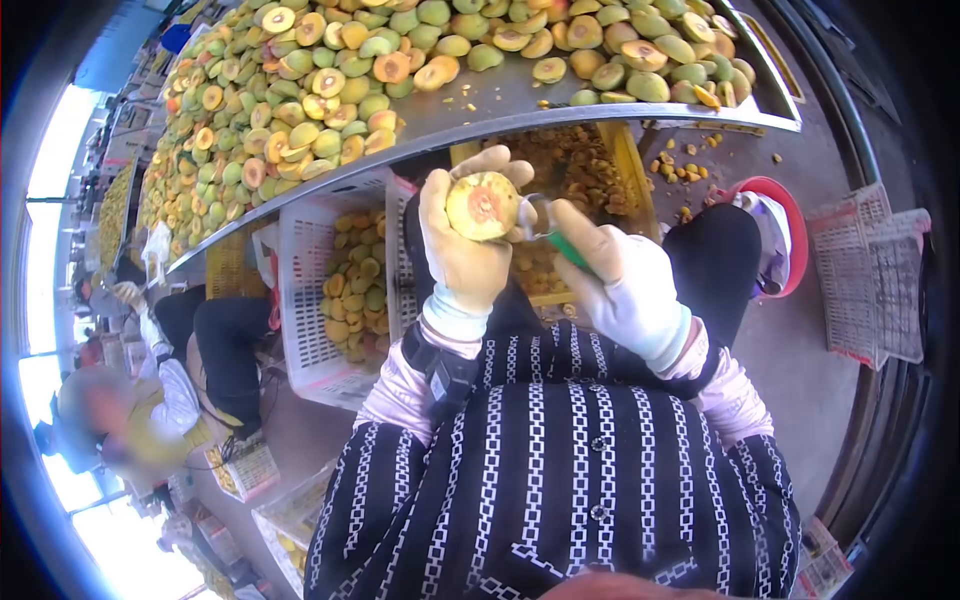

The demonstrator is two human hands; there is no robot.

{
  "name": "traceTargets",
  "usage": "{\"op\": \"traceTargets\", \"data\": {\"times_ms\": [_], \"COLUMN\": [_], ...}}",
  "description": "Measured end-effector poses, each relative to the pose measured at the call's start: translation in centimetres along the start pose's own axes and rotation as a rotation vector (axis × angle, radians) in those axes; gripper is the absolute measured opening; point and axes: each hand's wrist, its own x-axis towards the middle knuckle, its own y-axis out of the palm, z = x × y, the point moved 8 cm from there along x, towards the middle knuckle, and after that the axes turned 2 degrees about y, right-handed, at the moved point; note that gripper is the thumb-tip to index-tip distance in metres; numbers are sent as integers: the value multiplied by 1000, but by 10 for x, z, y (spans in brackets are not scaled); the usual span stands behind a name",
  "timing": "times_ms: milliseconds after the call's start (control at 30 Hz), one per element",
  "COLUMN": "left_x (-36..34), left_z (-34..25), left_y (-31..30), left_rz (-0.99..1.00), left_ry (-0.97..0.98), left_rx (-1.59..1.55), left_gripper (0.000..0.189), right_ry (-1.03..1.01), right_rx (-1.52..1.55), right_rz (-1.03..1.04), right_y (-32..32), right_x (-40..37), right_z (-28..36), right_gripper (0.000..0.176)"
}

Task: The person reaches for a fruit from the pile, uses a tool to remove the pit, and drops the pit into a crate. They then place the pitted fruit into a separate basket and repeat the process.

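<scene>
My left hand (465,268), in a tan-and-white glove, is wrapped round a halved peach (480,207). The cut face points up and shows a reddish, rough middle in yellow flesh. Wearing the same kind of glove, my right hand (635,295) grips a pitting tool by its green handle (570,252). The tool's curved metal end (534,212) is right at the peach's edge. Below both hands lies a yellow crate (640,190) with brown pits and scraps in it.
A metal table (455,110) heaped with halved peaches (300,100) spans the front. On the left, a white crate (305,290) holds more halves (355,285). A red bucket (795,235) and stacked crates (870,280) stand right. Another person (180,400) sits at far left.
</scene>
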Motion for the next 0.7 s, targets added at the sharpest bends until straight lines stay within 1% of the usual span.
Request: {"op": "traceTargets", "data": {"times_ms": [33,100,133,167,233,267,300,433,500,567,600,667,700], "left_x": [-6,-16,-18,-22,-29,-29,-30,-35,-36,-39,-39,-38,-37], "left_z": [4,2,3,6,2,4,4,2,3,-4,-5,0,-2], "left_y": [9,18,22,24,35,33,34,34,30,31,32,34,30], "left_rz": [14,4,59,62,77,118,119,74,65,95,95,124,122], "left_ry": [-7,69,75,74,180,138,139,154,163,290,289,124,123], "left_rx": [-8,134,184,181,287,260,261,332,362,592,592,390,389], "left_gripper": [57,60,59,59,62,64,64,66,67,68,68,68,68], "right_ry": [-27,-51,-49,-48,-50,-48,-45,-34,-43,-44,-45,-30,-14], "right_rx": [-40,-96,-102,-113,-122,-153,-184,-227,-280,-257,-238,-210,-183], "right_rz": [3,9,8,16,22,38,54,88,172,181,190,205,219], "right_y": [-3,-6,-8,-9,-10,-9,-8,-8,-3,1,3,4,6], "right_x": [-1,-6,-7,-8,-9,-10,-11,-13,-16,-19,-21,-24,-26], "right_z": [8,17,20,24,27,28,29,36,37,37,37,36,34], "right_gripper": [47,48,48,48,48,50,51,55,60,61,62,63,63]}}
